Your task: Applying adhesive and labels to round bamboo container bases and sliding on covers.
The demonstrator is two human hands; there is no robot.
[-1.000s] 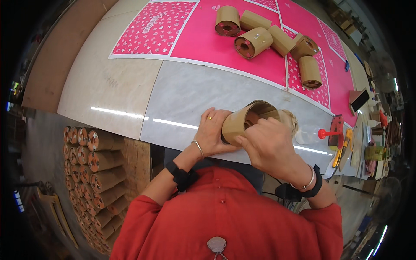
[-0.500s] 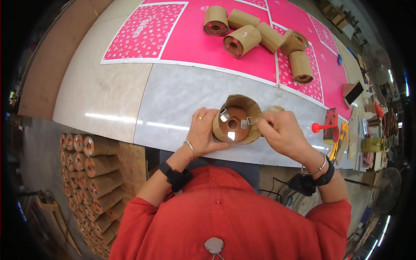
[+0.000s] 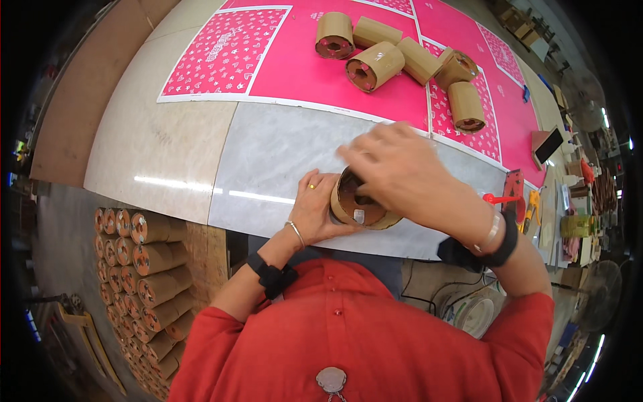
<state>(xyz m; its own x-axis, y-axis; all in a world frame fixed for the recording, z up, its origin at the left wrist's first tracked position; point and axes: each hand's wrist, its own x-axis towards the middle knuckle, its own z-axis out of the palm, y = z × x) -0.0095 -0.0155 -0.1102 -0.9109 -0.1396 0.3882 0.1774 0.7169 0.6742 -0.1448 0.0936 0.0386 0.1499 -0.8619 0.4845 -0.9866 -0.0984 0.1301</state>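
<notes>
A cardboard cylinder (image 3: 340,212) stands at the table's near edge with its open end up. Inside it are a brown inner disc and a piece of shiny tape (image 3: 359,216). My left hand (image 3: 317,208) grips the cylinder's left side. Above the cylinder's right side, my right hand (image 3: 395,164) is smeared by motion and covers much of the opening. Whether its fingers touch the rim or hold anything cannot be made out.
Several cardboard cylinders (image 3: 376,65) lie on pink printed sheets (image 3: 288,67) at the back. At the right are a red tool (image 3: 513,184) and a yellow-handled cutter (image 3: 532,204). Stacked cylinders (image 3: 155,258) fill the lower left, beside the table.
My right hand has moved up and left from the cylinder's right rim to over its opening. My left hand keeps its grip on the cylinder.
</notes>
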